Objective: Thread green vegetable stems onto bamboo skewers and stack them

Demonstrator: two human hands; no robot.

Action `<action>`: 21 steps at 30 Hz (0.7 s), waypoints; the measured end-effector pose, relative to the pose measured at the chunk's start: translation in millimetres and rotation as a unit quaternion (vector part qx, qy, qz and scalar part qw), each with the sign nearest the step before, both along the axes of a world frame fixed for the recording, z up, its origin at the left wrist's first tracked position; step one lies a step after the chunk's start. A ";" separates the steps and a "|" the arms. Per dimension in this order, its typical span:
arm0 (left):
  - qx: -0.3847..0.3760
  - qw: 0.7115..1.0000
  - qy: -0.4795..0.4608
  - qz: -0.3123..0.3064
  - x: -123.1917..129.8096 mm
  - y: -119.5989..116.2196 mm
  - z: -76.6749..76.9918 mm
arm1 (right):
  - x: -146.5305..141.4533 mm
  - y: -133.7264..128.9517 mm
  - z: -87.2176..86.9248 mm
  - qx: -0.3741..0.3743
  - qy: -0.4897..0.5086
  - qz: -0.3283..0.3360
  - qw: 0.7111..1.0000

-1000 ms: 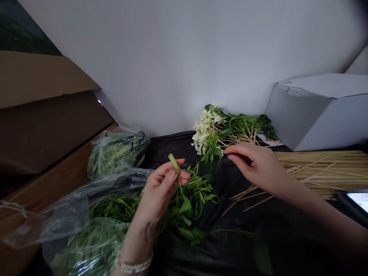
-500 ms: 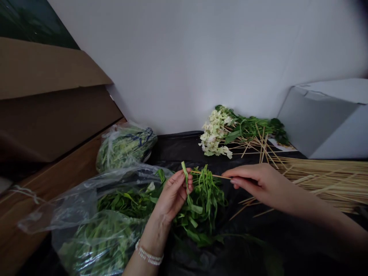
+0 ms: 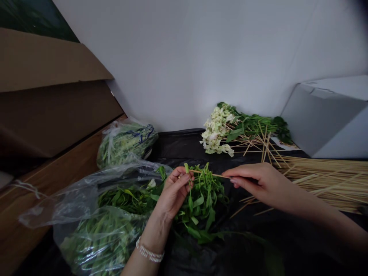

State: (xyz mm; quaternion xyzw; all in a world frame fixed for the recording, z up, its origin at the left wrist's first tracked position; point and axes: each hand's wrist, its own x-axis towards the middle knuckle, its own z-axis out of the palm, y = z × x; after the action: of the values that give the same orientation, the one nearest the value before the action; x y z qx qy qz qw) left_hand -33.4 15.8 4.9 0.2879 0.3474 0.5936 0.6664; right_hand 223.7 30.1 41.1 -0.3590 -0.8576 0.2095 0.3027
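Between the fingers of my left hand (image 3: pixel 176 191) is a green stem (image 3: pixel 187 168), its cut end sticking up by the thumb. My right hand (image 3: pixel 253 178) pinches a thin wooden stick (image 3: pixel 214 174) that runs level to the left, its far end at the stem. Several green stems and leaves (image 3: pixel 205 191) hang on the stick between my two hands. Whether the tip has gone through the stem at my left fingers is too small to tell.
Clear bags of greens (image 3: pixel 126 143) lie left, near a cardboard box (image 3: pixel 51 61). White blossoms (image 3: pixel 215 130) and loose sticks (image 3: pixel 324 184) rest on black plastic (image 3: pixel 178 147). A white box (image 3: pixel 324 119) stands right.
My left fingers have closed in around the stem, which stands lower and more upright against the stick's end. My right hand has barely moved. The view has shifted slightly.
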 end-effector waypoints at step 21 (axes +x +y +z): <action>-0.008 0.998 0.020 0.054 5.8 1.5 0.0 | -1.9 2.1 -5.6 0.010 -0.004 -0.002 1.000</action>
State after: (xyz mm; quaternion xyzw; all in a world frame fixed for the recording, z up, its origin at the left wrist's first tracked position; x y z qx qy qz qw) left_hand -27.6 17.3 4.9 0.2749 0.3805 0.6199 0.6287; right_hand 221.7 32.2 35.4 -0.3583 -0.8604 0.1991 0.3027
